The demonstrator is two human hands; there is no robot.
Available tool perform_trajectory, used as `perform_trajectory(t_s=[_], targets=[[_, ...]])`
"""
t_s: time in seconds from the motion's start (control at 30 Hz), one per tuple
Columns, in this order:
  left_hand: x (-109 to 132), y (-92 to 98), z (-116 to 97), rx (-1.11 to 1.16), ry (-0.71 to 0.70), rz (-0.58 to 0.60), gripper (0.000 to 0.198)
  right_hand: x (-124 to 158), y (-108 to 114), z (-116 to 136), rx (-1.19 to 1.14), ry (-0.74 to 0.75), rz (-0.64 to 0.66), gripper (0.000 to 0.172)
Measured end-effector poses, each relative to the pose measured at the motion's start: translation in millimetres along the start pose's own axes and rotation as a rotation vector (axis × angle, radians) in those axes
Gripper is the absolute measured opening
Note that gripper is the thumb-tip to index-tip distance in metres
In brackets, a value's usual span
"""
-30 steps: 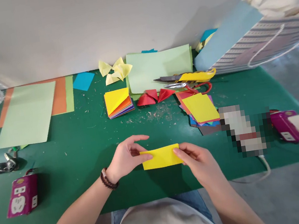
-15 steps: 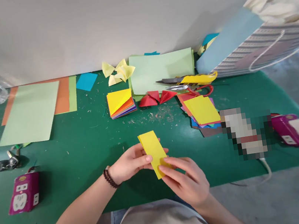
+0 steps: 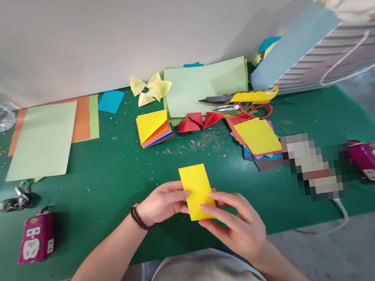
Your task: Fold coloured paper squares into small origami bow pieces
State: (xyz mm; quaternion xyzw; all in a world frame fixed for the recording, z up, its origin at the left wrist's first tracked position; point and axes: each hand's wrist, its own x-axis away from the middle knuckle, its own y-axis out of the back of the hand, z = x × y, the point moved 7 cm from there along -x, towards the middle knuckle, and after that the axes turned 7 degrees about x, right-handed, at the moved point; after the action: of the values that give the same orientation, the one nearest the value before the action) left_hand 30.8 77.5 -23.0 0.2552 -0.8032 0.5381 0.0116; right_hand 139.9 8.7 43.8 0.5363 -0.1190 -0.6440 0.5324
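A folded rectangle of yellow origami paper (image 3: 198,191) stands upright in the view, held over the green table mat (image 3: 122,225). My left hand (image 3: 163,203) grips its left edge, with the fingers partly behind the sheet. My right hand (image 3: 233,223) pinches its lower right part, with the fingertips resting on the yellow face. A beaded bracelet (image 3: 137,218) circles my left wrist.
Beyond my hands lie a stack of folded coloured paper (image 3: 153,128), red folded paper (image 3: 199,121), red-handled scissors (image 3: 260,110) and loose coloured sheets (image 3: 257,137). A purple power socket (image 3: 36,238) sits at left, keys (image 3: 13,203) beyond it. A striped bag (image 3: 329,53) stands at back right.
The yellow paper has turned from lying lengthwise across my hands to standing upright. It now looks shorter and wider than the narrow tilted strip of the earlier frames. My right hand has moved closer to me.
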Motion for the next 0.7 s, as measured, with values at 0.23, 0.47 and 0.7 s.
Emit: perform_trajectory(t_s=[0.23,0.47,0.7], targets=[[-0.8,4.1,14.3,-0.233,0.121,-0.027,0.037,-0.6,-3.9,-41.0,-0.258,-0.485,0.036,0.020],[0.5,5.8,18.1,-0.255,0.168,-0.008,0.041,7.4,-18.9,-60.8,-0.464,-0.764,0.033,0.013],[-1.6,3.6,17.3,-0.079,0.174,0.034,0.049,7.5,-22.3,-61.2,-0.386,-0.699,0.031,0.016]])
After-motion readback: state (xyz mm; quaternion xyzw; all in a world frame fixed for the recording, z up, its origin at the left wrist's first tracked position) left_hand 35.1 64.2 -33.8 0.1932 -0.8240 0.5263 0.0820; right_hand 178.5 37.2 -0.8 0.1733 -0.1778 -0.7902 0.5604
